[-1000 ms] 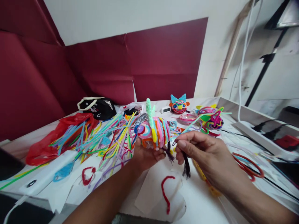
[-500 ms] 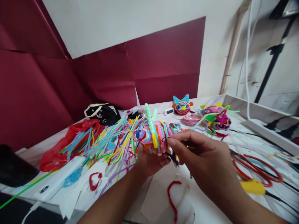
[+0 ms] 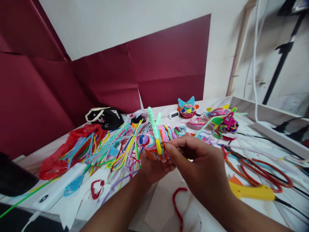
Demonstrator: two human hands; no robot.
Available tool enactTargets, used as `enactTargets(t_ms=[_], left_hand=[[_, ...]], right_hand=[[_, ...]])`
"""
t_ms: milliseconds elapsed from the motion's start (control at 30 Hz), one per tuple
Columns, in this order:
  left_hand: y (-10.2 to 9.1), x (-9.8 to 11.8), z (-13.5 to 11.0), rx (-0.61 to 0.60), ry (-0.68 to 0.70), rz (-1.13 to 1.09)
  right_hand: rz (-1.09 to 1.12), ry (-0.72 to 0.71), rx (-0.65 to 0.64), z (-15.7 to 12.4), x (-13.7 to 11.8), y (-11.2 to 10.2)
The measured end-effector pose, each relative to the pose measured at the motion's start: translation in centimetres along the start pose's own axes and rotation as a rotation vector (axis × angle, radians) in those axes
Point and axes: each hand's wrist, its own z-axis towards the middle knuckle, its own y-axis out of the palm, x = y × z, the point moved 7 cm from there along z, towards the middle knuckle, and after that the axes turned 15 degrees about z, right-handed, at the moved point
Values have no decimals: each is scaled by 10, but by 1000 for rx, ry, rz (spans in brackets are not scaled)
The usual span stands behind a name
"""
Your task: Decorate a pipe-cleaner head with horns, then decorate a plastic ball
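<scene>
My left hand [image 3: 154, 167] grips a small colourful pipe-cleaner animal [image 3: 158, 138] from below. Its body is wrapped in pink, orange, blue and yellow strips, with a pale green horn-like pair standing up on top. Thumb and forefinger of my right hand [image 3: 190, 154] pinch a thin dark curl, which looks like pipe cleaner [image 3: 163, 144], against the animal's side near its yellow piece. My right fingers hide part of the body's right end. Below the hands, a curved red pipe cleaner [image 3: 178, 206] lies on a white sheet [image 3: 159, 204].
Loose pipe cleaners [image 3: 120, 145] and a red plastic bag [image 3: 55, 154] spread across the left. Behind stand a black pouch [image 3: 106, 117], a small digital clock [image 3: 174, 115] and finished figures [image 3: 187, 108]. Orange-handled scissors [image 3: 265, 170] and a corded yellow-handled tool [image 3: 253, 191] lie at right.
My right hand has moved left along the animal's side with the dark curl, now close to the yellow piece. More of the scissors and yellow handle shows. My left hand still holds the animal.
</scene>
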Motion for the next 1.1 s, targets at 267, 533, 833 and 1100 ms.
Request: enactTargets(t_ms=[267, 533, 833, 1100], left_hand=[[-2, 0, 1, 30, 23, 39], [3, 2, -1, 50, 8, 70], [-7, -2, -3, 114, -36, 17], [-14, -5, -4, 135, -22, -30]], right_hand=[[27, 1, -35, -4, -1, 4], [38, -54, -88, -8, -5, 6], [59, -118, -118, -13, -9, 7], [50, -150, -125, -13, -10, 7]])
